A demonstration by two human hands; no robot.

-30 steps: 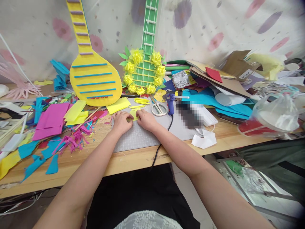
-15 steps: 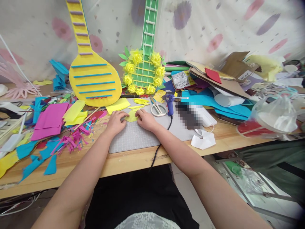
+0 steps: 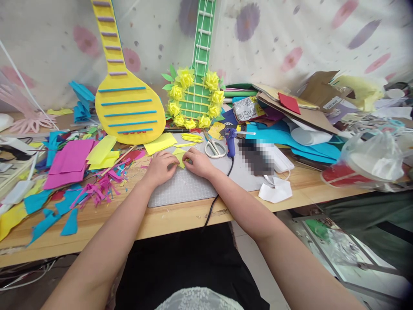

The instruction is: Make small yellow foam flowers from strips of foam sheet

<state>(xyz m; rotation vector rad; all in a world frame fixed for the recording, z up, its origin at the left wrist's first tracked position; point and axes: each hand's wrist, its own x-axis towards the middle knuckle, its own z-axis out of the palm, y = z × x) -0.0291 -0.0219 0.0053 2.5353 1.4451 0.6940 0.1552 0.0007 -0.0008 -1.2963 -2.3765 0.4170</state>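
Note:
A small piece of yellow paper (image 3: pixel 179 156) is stretched between my two hands, just above the grey cutting mat (image 3: pixel 176 189). My left hand (image 3: pixel 161 167) is curled, thumb and fingertips closed at the paper's left edge. From the other side, my right hand (image 3: pixel 197 162) pinches its right edge with bent fingers. Scissors with white handles (image 3: pixel 215 150) lie just right of my right hand, and beside them is a blue glue gun (image 3: pixel 230 144) whose black cord runs over the table edge. Thin yellow strips (image 3: pixel 191 137) and a larger yellow sheet (image 3: pixel 160 143) lie behind my hands.
A yellow lute-shaped craft piece (image 3: pixel 130 107) and a green one ringed with yellow paper flowers (image 3: pixel 190 99) lean at the back. Coloured scraps (image 3: pixel 69 161) cover the left side. Cardboard (image 3: pixel 295 113) and blue sheets (image 3: pixel 316 148) pile up right, near a bagged red-and-white tub (image 3: pixel 350 172).
My left hand has moved slightly right, towards my right hand. The yellow paper between them now shows narrower and more angled; the view has shifted a little.

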